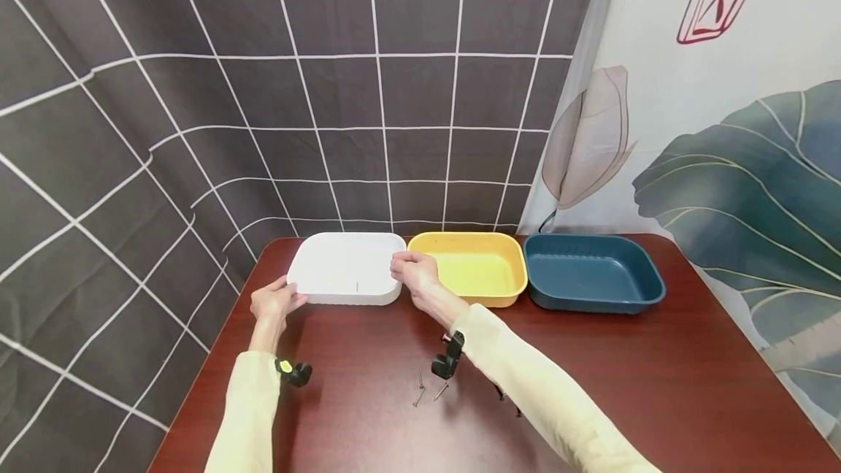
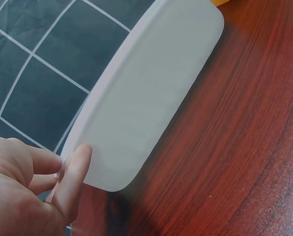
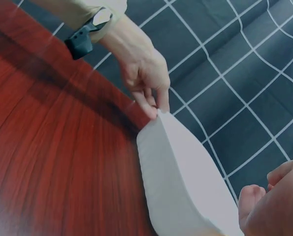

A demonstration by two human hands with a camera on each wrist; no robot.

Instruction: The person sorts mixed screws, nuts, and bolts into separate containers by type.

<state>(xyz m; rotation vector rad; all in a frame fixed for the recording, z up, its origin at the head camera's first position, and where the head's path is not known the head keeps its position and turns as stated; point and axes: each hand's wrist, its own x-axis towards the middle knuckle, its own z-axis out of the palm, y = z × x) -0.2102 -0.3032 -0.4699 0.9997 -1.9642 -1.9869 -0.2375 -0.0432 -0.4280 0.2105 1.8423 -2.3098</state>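
A white plastic bin [image 1: 348,265] stands at the back left of the table, a thin dark line showing near its front wall. My left hand [image 1: 271,303] pinches the bin's left front rim between thumb and fingers; the left wrist view shows this grip on the white wall [image 2: 146,98] up close. At the bin's right rim, my right hand [image 1: 423,279] has its fingers bent over the edge, thumb side toward the rim. In the right wrist view the right hand [image 3: 279,196] is partly cut off, beside the white bin [image 3: 173,182].
A yellow bin [image 1: 469,298] and a dark blue bin [image 1: 594,305] stand in a row to the right. Several small screws [image 1: 441,390] lie on the red-brown table [image 1: 355,414], some near the right sleeve. A dark grid-patterned curtain [image 1: 420,93] hangs behind.
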